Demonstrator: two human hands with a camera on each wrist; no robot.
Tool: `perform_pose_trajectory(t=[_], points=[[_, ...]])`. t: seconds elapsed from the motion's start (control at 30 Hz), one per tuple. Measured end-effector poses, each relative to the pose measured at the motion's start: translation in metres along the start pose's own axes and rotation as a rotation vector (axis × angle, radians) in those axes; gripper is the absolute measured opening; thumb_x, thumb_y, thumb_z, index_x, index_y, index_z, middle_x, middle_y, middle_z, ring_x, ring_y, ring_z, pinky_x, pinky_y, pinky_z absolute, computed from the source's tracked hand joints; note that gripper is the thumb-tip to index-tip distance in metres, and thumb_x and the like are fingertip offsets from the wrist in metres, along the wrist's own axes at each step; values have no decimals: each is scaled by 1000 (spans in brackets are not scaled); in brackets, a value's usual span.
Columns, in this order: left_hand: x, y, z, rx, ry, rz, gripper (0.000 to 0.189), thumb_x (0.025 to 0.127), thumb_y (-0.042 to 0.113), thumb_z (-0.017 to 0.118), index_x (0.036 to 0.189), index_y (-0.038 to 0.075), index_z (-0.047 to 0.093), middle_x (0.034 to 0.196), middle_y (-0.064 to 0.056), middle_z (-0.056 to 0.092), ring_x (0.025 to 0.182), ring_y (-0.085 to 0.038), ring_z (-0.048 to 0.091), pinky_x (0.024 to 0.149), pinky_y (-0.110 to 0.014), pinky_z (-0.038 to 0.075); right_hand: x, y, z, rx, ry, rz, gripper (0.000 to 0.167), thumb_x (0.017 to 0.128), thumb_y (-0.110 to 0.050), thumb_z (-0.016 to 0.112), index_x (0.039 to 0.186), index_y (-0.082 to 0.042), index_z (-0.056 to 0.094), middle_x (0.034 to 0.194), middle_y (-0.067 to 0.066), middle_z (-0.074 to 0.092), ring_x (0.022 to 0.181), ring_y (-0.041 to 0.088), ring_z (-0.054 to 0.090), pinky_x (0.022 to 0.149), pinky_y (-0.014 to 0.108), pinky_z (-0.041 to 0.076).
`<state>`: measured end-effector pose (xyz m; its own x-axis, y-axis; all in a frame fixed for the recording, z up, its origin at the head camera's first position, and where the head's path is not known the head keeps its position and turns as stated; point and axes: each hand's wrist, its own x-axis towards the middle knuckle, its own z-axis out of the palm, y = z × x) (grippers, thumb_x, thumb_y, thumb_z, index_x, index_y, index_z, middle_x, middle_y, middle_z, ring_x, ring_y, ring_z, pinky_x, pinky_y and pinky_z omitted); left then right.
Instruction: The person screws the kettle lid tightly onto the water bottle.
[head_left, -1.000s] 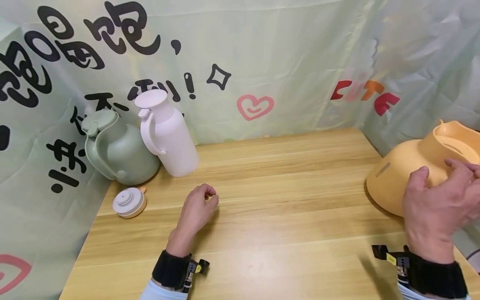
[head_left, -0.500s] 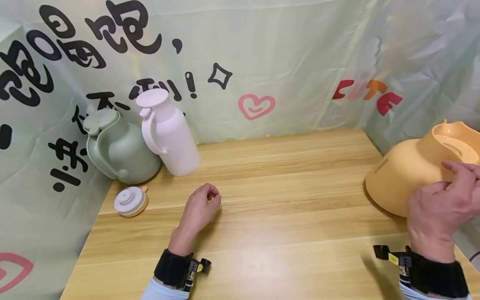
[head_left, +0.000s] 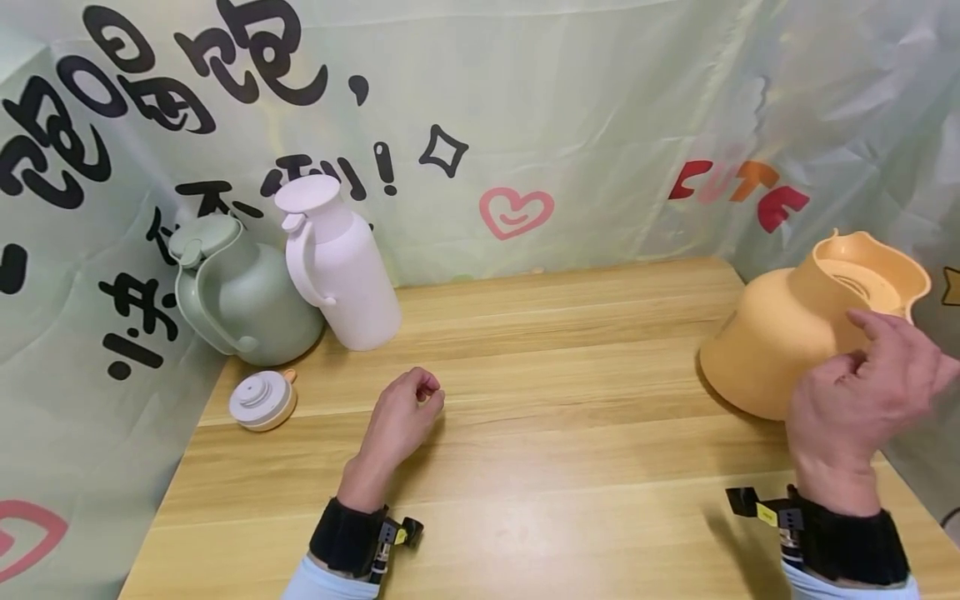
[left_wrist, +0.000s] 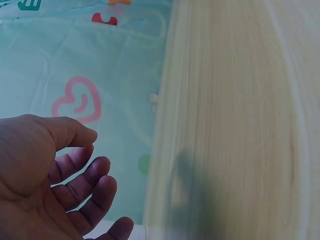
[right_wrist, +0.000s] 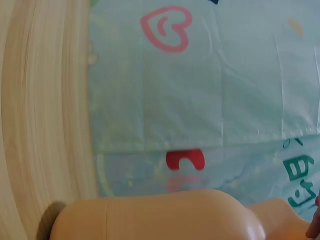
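An orange vacuum jug point(head_left: 765, 350) stands on the right side of the wooden table, its wide spout and recessed mouth uncovered. My right hand point(head_left: 862, 408) grips it on the near right side; the handle is hidden behind the fingers. The right wrist view shows the jug's body point(right_wrist: 165, 220) along the bottom, with a bit of finger at the right edge. Over the middle-left of the table, my left hand point(head_left: 397, 425) hangs with fingers loosely curled and nothing in them. Left of it lies a round white and orange stopper point(head_left: 261, 400).
A sage-green jug point(head_left: 258, 300) and a taller pale pink jug point(head_left: 348, 275) stand side by side at the back left. Printed cloth point(head_left: 585, 142) hangs behind the table point(head_left: 555, 417) and along both sides.
The orange jug has shifted left and slightly back, together with my right hand, whose fingers have closed in. My left hand stays nearly still.
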<state>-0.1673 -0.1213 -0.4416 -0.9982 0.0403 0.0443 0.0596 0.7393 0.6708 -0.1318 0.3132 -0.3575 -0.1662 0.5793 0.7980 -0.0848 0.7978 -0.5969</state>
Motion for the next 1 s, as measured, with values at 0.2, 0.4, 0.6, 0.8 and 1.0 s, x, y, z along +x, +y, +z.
perform_pose_trajectory(t=[0.2,0.4,0.6,0.8,1.0], points=[[-1,0,-2,-5,5,0,10,98,24,65,104,16,65,97,-1,64,89,-20,57,81,-35,46,-5,-9,6,96,-53,19,44,87,10,36,109,4,73,112,-12,51,115,2,46,104,26,32],[1,1,-3,-4,-3,-5,12,98,25,65,105,16,65,99,-2,64,90,-20,57,82,-35,47,-4,-16,4,116,-40,92,40,83,4,43,113,2,70,118,-12,34,117,0,36,105,25,34],[0,0,-3,-10,-2,-22,12,98,26,66,106,16,65,100,-2,65,92,-20,59,83,-35,48,1,-2,-6,8,-170,238,41,95,-20,52,136,-24,53,136,-8,32,127,-6,30,113,22,31],[-2,-2,-3,-19,1,-29,12,98,26,66,106,17,64,100,-1,66,95,-20,60,83,-36,49,8,5,-8,-78,-298,515,31,99,-43,57,127,-34,49,101,-27,43,91,-17,42,93,14,37],[-2,-2,-4,-15,10,-17,12,99,27,65,106,17,64,100,-1,66,95,-20,61,83,-35,49,10,-2,-4,-44,-372,671,18,100,-46,59,95,-41,43,75,-21,46,67,-7,41,74,15,31]])
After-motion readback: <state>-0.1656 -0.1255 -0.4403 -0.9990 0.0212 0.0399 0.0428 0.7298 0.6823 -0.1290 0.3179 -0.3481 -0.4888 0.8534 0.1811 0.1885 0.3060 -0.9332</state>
